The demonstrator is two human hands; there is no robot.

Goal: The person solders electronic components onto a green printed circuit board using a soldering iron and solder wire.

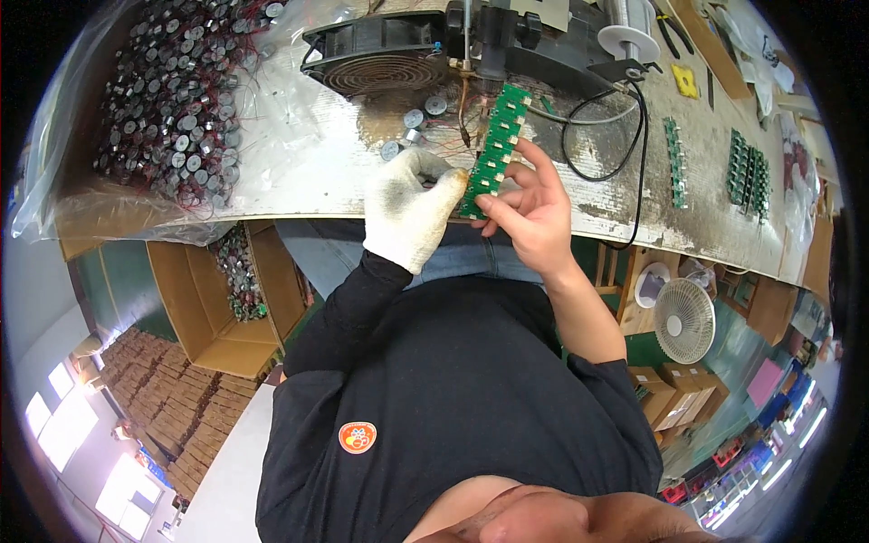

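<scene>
A long green circuit board strip with a row of small pale connectors stands tilted in my right hand, which is bare and grips its lower end between thumb and fingers. My left hand wears a white glove with a darkened patch. Its fingers are curled, and the thumb tip meets the board's left edge; whatever it pinches is hidden. Just left of the board, a soldering iron tip points down from a stand. Several small round silver motors with thin red wires lie beyond my left hand.
A big heap of wired motors covers the table's left side on plastic sheeting. A black fan stands at the back, with a solder wire spool farther right. A black cable loops nearby. More green boards lie right.
</scene>
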